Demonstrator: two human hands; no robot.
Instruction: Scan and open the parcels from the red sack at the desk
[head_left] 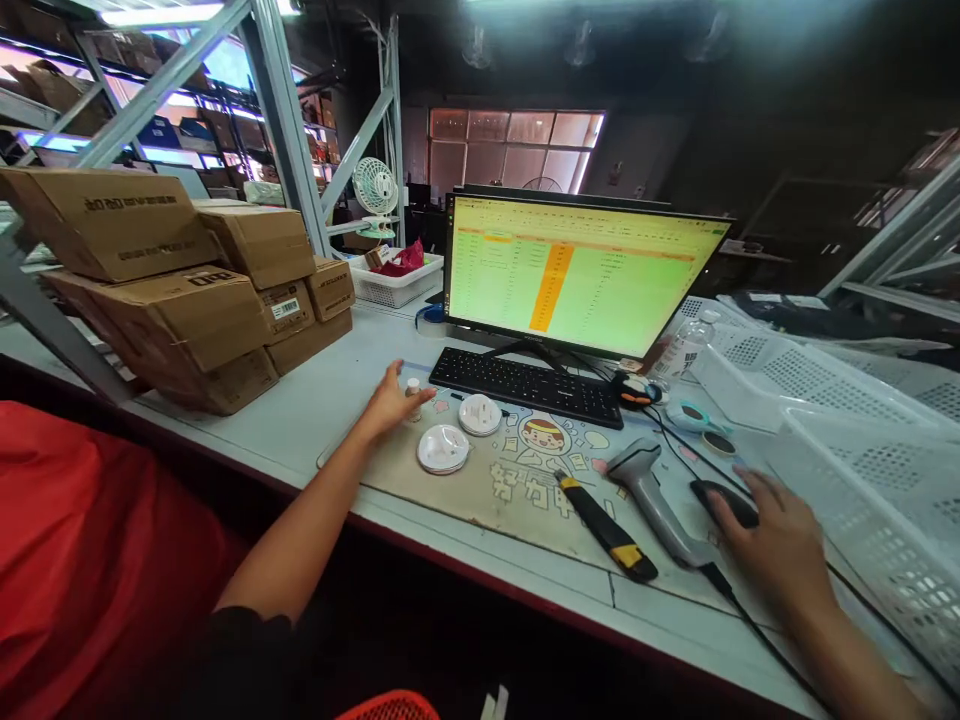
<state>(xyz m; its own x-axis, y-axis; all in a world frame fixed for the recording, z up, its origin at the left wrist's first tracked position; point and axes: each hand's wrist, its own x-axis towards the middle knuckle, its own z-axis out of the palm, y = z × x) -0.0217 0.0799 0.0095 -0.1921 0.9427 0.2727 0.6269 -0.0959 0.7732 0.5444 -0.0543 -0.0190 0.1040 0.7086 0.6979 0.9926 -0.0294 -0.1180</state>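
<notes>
My left hand (392, 402) reaches across the desk mat (517, 480) and closes its fingertips on a small white-capped vial (412, 392) standing just left of the black keyboard (527, 385). Two round white lids (480, 414) lie right beside it on the mat. My right hand (776, 535) rests curled over a black computer mouse (724, 499) at the right. A grey barcode scanner (656, 503) lies just left of that hand, and a yellow-and-black utility knife (604, 526) lies left of the scanner.
A monitor (577, 272) showing a green spreadsheet stands behind the keyboard. Stacked cardboard boxes (180, 285) fill the left of the desk (300, 420). White plastic baskets (855, 440) crowd the right side; another basket (394, 285) and a small fan (375, 187) sit behind.
</notes>
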